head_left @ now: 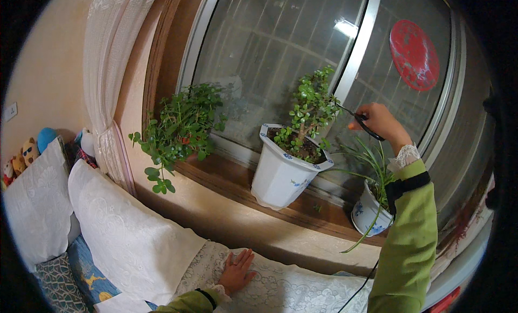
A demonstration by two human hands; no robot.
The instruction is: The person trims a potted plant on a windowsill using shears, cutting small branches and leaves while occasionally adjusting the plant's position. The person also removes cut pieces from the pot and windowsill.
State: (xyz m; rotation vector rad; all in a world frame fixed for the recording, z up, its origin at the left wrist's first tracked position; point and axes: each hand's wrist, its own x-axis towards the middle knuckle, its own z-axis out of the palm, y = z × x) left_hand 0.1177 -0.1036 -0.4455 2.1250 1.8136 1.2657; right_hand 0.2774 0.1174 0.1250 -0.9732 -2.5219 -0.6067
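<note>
Right hand (380, 121) fingers clamped on black scissors (360, 122), tips pointing left toward jade plant (310, 110).

A bushy green plant (181, 130) drooped over the wooden windowsill (226, 179) at about ten o'clock from the frame's centre. A small blue-patterned pot of thin grassy leaves (369, 210) stood on the sill at four o'clock. A round red paper decoration (414, 55) was stuck to the window glass at two o'clock. A lace curtain (108, 59) hung at eleven o'clock. White lace-covered cushions (124, 232) lay at eight o'clock, with soft toys (27, 151) at nine o'clock.
</note>
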